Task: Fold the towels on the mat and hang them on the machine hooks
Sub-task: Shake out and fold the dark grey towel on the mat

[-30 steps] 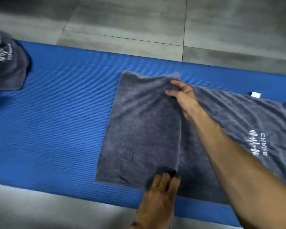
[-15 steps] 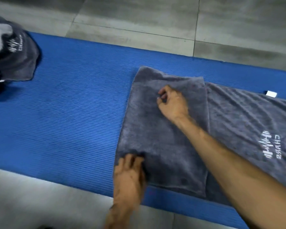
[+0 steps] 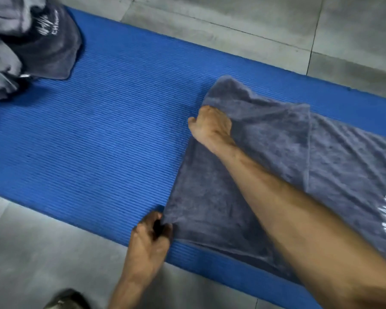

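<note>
The folding step is in hand: a grey towel (image 3: 265,166) lies on the blue mat (image 3: 112,139), already doubled once, with the edge of its upper layer running down across the cloth toward the right of the frame. The left hand (image 3: 149,244) pinches the near corner of the folded end at the mat's front edge, its fingers curled onto the cloth; the right hand (image 3: 212,123) reaches across and grips the far part of that same end, fingers closed on the fabric, which puckers and lifts a little at the far corner. I judge that the next move is another fold — carrying this held end over toward the right so it lands square on the rest — and that calls for both hands to rise and travel together, keeping the edge taut so the layers do not slip apart or bunch. The towel looks soft, thick and limp, with a plush nap that shows faint creases; a white printed logo is partly visible near the right border of the frame, cut off there. It will drape rather than hold a crease, so it likely needs smoothing once laid down. At the far left of the mat sits a loose heap of other towels (image 3: 20,47), dark grey with white print, well apart from the one being worked. Grey floor tiles (image 3: 232,25) surround the mat; no machine or hooks are in view.
</note>
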A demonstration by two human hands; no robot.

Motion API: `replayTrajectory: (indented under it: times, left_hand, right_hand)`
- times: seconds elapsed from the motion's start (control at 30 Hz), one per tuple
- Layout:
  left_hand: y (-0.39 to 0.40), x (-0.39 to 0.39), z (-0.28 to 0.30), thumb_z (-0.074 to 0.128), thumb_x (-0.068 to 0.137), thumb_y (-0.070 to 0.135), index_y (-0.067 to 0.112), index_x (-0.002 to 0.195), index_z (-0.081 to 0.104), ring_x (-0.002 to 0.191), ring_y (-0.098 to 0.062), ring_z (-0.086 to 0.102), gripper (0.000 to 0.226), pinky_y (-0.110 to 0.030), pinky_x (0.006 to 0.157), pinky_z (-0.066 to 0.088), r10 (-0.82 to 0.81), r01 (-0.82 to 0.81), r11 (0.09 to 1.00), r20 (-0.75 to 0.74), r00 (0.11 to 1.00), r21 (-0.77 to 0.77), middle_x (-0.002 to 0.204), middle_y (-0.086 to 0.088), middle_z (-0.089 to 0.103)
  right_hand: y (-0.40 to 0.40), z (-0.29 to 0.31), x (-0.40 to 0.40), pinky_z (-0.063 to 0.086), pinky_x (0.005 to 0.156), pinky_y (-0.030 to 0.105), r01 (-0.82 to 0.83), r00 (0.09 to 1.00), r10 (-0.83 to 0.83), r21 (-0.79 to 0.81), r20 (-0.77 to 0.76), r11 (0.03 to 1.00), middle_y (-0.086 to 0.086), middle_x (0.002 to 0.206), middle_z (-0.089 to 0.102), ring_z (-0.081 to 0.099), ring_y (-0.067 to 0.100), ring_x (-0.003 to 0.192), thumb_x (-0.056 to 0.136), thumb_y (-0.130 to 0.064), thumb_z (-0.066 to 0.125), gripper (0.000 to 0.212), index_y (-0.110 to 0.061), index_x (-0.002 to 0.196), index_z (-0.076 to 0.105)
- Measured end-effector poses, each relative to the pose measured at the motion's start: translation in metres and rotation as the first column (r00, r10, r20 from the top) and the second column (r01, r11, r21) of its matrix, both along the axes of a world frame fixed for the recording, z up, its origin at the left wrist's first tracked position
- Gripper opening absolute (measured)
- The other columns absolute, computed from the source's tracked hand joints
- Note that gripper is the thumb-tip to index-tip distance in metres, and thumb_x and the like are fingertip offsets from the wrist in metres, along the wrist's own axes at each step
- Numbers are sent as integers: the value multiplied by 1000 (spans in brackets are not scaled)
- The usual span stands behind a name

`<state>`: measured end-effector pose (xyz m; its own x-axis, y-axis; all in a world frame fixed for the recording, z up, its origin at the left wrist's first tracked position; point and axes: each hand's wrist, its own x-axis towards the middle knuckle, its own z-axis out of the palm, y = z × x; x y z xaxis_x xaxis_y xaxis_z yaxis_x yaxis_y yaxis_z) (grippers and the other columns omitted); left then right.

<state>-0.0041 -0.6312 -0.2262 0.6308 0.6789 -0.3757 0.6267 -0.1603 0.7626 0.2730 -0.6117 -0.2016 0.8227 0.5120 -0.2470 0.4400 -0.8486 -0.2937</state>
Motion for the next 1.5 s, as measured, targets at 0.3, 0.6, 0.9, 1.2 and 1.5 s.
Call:
replayTrajectory:
  times: [0.3, 0.6, 0.9, 1.2, 1.5]
  left_hand:
    - [126, -51, 21, 71, 81, 5, 4, 104, 57, 65, 5, 63, 26, -9, 62, 47, 92, -67, 987, -176, 980, 147, 85, -17, 66]
    - [-9, 30, 29, 41, 84, 37, 11, 100, 67, 82, -39, 58, 41, -44, 76, 52, -413, 546, 689, -362, 836, 476, 96, -16, 63]
    - [-74, 42, 19, 66, 71, 40, 19, 107, 59, 89, -34, 52, 42, -50, 69, 49, -430, 717, 547, -590, 683, 432, 107, -14, 56]
    - [-81, 41, 25, 50, 80, 52, 24, 109, 59, 111, -27, 40, 41, -45, 85, 48, -401, 739, 563, -660, 636, 370, 131, -5, 40]
    - [-86, 34, 16, 40, 70, 49, 17, 90, 65, 76, -32, 54, 46, -47, 63, 50, -392, 710, 530, -608, 690, 464, 94, -11, 57]
  right_hand:
    - [58, 20, -38, 53, 82, 39, -20, 896, 219, 458, -387, 889, 3, 91, 70, 65, 22, 85, 95, -24, 57, 14, -13, 90, 64]
    - [-249, -21, -135, 41, 104, 43, 99, 991, -113, 178, 70, 979, 1, 150, 44, 45, 24, 132, 96, -40, 38, 45, -23, 137, 48]
    - [-394, -14, -172, 29, 107, 39, 290, 956, -285, -77, 69, 954, 7, 151, 42, 40, 29, 135, 100, -47, 20, 57, -19, 139, 50]
    - [-436, -19, -192, 49, 90, 51, 287, 957, -289, -234, 25, 929, 5, 143, 52, 45, 27, 126, 99, -53, 10, 62, -22, 136, 48]
    - [-335, -11, -34, 26, 115, 50, 220, 973, -219, 2, 66, 976, 10, 158, 28, 31, 34, 142, 96, -45, 29, 59, -17, 148, 37]
